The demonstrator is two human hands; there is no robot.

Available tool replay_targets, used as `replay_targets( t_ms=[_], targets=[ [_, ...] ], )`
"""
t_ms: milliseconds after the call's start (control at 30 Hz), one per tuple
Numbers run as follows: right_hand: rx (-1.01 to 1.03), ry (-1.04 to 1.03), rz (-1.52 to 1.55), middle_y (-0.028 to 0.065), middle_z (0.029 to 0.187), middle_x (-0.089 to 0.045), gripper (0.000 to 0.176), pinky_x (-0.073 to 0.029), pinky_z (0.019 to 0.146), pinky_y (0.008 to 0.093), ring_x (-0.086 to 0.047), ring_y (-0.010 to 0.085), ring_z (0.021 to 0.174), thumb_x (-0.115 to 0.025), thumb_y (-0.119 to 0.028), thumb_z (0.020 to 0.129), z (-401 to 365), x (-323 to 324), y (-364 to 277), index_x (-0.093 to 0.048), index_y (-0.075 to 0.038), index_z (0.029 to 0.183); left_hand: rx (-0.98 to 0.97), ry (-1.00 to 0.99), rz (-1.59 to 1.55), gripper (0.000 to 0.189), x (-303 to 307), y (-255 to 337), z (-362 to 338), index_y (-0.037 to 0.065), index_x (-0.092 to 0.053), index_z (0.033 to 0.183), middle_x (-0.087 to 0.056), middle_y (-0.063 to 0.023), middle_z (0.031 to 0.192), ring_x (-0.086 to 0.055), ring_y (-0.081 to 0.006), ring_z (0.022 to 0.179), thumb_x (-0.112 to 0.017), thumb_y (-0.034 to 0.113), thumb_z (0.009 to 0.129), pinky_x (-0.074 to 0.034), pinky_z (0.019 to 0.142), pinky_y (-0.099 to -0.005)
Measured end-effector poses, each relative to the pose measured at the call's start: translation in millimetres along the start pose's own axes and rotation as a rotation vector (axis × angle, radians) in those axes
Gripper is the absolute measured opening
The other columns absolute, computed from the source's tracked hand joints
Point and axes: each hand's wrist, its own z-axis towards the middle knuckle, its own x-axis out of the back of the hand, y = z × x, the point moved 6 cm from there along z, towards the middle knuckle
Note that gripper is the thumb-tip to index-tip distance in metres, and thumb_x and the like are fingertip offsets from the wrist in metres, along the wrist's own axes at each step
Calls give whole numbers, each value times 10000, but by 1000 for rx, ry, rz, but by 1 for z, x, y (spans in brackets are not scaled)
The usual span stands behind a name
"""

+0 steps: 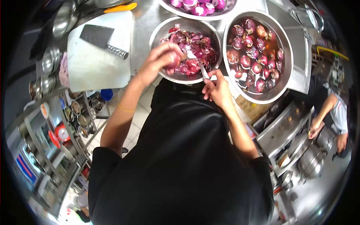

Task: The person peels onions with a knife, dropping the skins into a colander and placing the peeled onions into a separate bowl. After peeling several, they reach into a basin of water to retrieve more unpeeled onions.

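Observation:
My left hand [157, 62] is closed around a red onion [173, 61] above the left part of a perforated metal colander [155, 35]. Red onion skins [189, 67] fill much of this colander. My right hand [218, 90] grips a small knife [203, 70], whose blade points up over the colander's near rim. To the right, a large metal basin [287, 45] holds many whole unpeeled red onions [256, 67] in water. At the top, a second colander [221, 15] contains peeled purple onions [198, 8].
On the left, a cleaver [99, 36] lies on a white cutting board [120, 75]. An orange-handled tool [120, 7] is behind the board. Metal shelves [78, 168] with containers stand at lower left. Another person's arm [322, 112] is by the stove [287, 129] on the right.

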Motion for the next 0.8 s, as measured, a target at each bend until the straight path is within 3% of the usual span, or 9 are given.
replay_targets(
  t_ms=[67, 133, 167, 333, 400, 467, 533, 667, 800],
  targets=[
    [-17, 17, 135, 108, 642, -613, 129, -380, 347, 227, -567, 136, 435, -512, -84, 958, -4, 0, 21, -417, -42, 1034, 9, -147, 15, 259, -22, -8, -3, 19, -531, 1059, -590, -135, 1160, -566, -103, 794, -523, 236, 918, -483, 606, -231],
    [-28, 11, 258, 129, 675, -631, 127, -399, 371, 230, -583, 151, 465, -511, -108, 965, -9, 1, 36, -425, -29, 1015, -40, -238, 113, 239, -40, -24, -2, 29, -567, 1056, -592, -15, 910, -532, -76, 720, -554, 224, 919, -451, 567, -228],
    [-50, 18, 283, 132, 679, -632, 132, -403, 378, 230, -586, 156, 472, -513, -111, 965, -16, 2, 40, -428, -29, 1023, 122, -262, 143, 252, -41, -33, -3, 43, -567, 1088, -589, -16, 907, -526, -75, 697, -571, 226, 914, -451, 546, -232],
    [-138, 42, 467, 132, 678, -637, 101, -401, 395, 231, -579, 150, 477, -521, -109, 960, -52, 12, 61, -484, -22, 994, 293, -239, 99, 270, -27, -37, 8, 27, -562, 1128, -602, -38, 946, -548, -75, 676, -561, 193, 915, -471, 554, -233],
    [-116, 82, 418, 111, 676, -627, 98, -397, 413, 225, -558, 134, 478, -519, -113, 962, -61, 17, 57, -488, -28, 998, -162, -211, 205, 281, -19, -24, 19, 2, -554, 1140, -604, -77, 1024, -563, -80, 726, -541, 175, 918, -486, 617, -236],
    [-75, 92, 368, 91, 673, -617, 95, -393, 432, 219, -537, 118, 480, -517, -117, 965, -62, 16, 39, -492, -33, 1001, 151, -170, -166, 272, -15, -10, 10, 12, -543, 1144, -597, -89, 1036, -575, -137, 785, -507, 180, 933, -489, 715, -274],
    [130, 192, 300, 49, 693, -588, 105, -396, 497, 216, -498, 86, 533, -518, -124, 966, -60, 15, 2, -500, -32, 1014, 144, -153, -387, 332, -5, -9, 7, 26, -488, 1189, -582, -118, 1096, -575, -172, 921, -483, 249, 943, -473, 772, -308],
    [513, 245, 158, -6, 753, -548, 194, -419, 612, 211, -483, 58, 661, -599, -74, 913, -48, -2, -71, -549, -42, 1098, -28, 8, -574, 328, -7, 10, 4, 60, -450, 1191, -548, -151, 1050, -526, -225, 776, -499, 243, 924, -420, 703, -308],
    [641, 133, 55, 34, 797, -597, 302, -457, 683, 241, -540, 87, 731, -685, -42, 829, -43, -18, -114, -604, -42, 1120, -121, 125, -602, 337, -17, 28, -4, 86, -421, 1214, -535, -127, 1067, -543, -210, 858, -509, 197, 908, -431, 723, -323]
  ],
)
